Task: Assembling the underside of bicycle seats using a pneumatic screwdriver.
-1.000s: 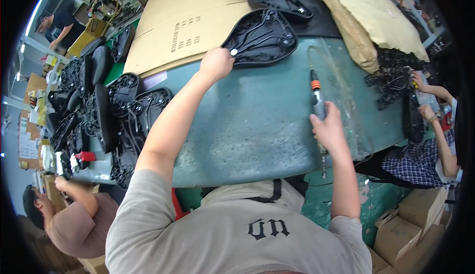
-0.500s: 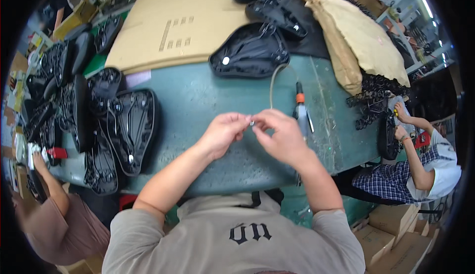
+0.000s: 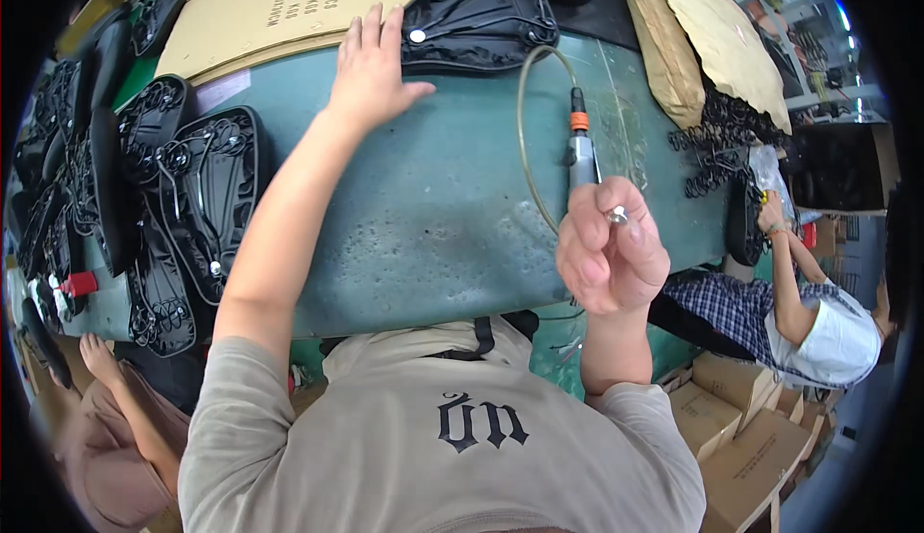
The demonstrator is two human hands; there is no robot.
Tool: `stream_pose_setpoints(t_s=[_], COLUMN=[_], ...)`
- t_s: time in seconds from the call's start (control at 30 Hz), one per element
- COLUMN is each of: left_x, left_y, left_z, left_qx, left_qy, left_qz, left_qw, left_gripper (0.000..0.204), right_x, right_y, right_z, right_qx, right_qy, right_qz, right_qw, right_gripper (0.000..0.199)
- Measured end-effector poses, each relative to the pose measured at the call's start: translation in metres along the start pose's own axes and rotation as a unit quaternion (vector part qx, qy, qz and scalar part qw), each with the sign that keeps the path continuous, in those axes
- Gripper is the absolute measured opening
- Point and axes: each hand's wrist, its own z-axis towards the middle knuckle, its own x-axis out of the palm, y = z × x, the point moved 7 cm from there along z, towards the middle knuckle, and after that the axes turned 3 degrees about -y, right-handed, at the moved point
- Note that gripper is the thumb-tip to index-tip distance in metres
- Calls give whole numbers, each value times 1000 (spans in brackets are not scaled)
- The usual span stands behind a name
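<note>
Saddle (image 3: 478, 15) on green workbench (image 3: 433, 206)

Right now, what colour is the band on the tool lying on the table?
Orange, on the tool just beyond the right hand; the head view shows it.

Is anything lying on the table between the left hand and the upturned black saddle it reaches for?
Nothing visible. The left hand lies flat on the green table, fingertips beside the black saddle; only bare tabletop and cardboard edge adjoin it.
</note>
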Motion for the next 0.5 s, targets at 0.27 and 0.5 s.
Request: stream_pose_setpoints(t_s=[0.27, 0.5], left_x=[12, -54], left_y=[2, -65], left_z=[4, -125], left_qx=[-10, -79], left_qy=[23, -3], left_qz=[-64, -98], left_qw=[998, 992], left_gripper=[106, 106], right_x=[24, -15], right_y=[-12, -35], right_z=[-13, 5], right_qx=[47, 114], right_qy=[69, -115], right_qz=[109, -372], right_qw=[990, 914], right_gripper=[27, 19])
